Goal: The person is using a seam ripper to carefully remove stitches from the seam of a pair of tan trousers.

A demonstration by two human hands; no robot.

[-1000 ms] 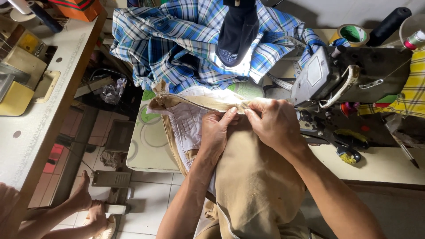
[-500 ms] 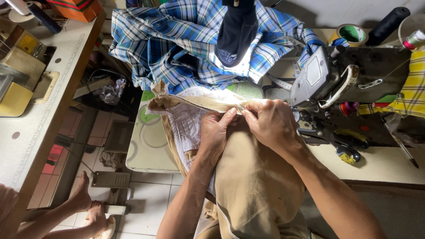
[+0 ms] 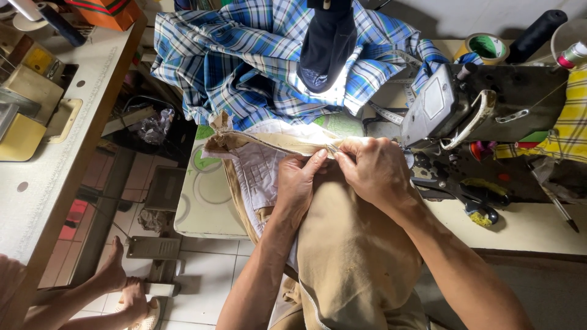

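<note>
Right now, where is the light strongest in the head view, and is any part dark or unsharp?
Head view: brightest glare on the plaid cloth under the dark lamp; both hands, left hand and right hand, well lit and sharp on the tan garment; the sewing machine and lower right corner lie in shadow.

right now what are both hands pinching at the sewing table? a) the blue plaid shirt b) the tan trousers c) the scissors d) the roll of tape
b: the left hand and right hand pinch the folded top edge of the tan trousers; the blue plaid shirt lies untouched behind.

Tailoring workshop; sewing machine, thread spools, plaid cloth.
</note>
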